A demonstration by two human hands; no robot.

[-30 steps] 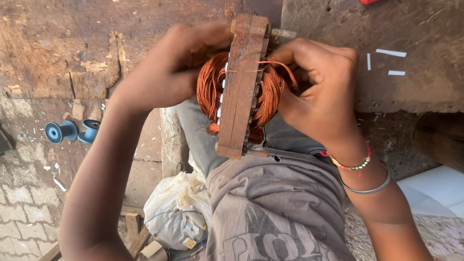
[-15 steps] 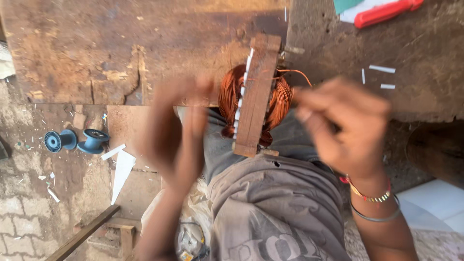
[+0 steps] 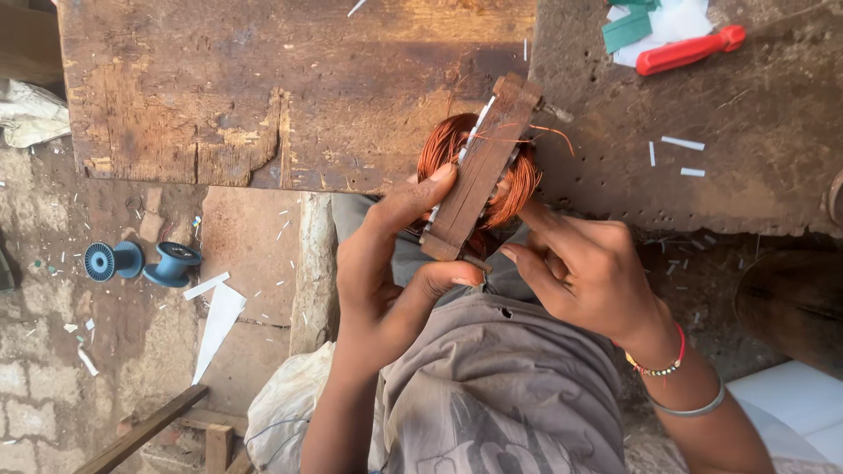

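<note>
A worn, scarred wooden workbench (image 3: 263,96) fills the top of the view, warm daylight falling across it. Below its near edge lies a dusty brick floor (image 3: 53,386) littered with white paper scraps (image 3: 215,320), two blue spools (image 3: 145,262) and a wooden plank (image 3: 145,430).

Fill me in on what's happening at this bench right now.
A person holds a wooden winding former wrapped with a copper wire coil over their lap, at the edge of a worn wooden workbench. The left hand grips the former's lower end, thumb along its side. The right hand touches the coil from the other side. A red-handled tool lies on the bench, and two blue spools sit on the ground.
</note>
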